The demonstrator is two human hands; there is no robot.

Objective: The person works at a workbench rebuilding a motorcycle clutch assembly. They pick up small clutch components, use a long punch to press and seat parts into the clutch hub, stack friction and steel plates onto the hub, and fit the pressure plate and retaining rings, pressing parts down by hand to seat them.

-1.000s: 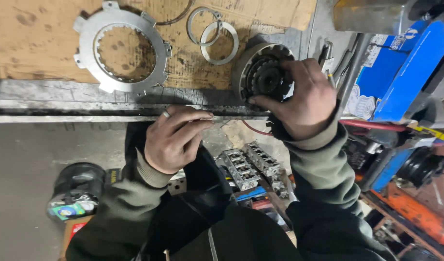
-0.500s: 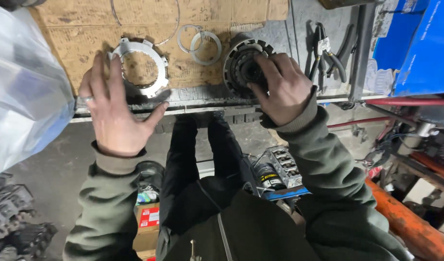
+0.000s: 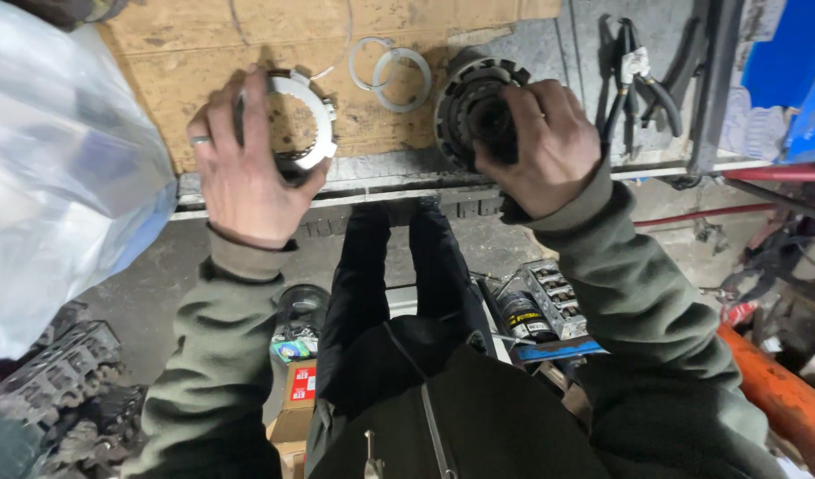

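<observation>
The left hand [image 3: 243,164] lies spread flat on a white toothed ring [image 3: 305,120] on the cardboard-covered bench [image 3: 203,53]. The right hand [image 3: 540,146] grips a dark round gear part [image 3: 465,106] at the bench edge. Pliers [image 3: 633,80] lie nearby.

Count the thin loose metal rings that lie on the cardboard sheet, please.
2. The thin loose metal rings overlap on the cardboard sheet, between the left hand and the right hand. The hands may hide others.
</observation>
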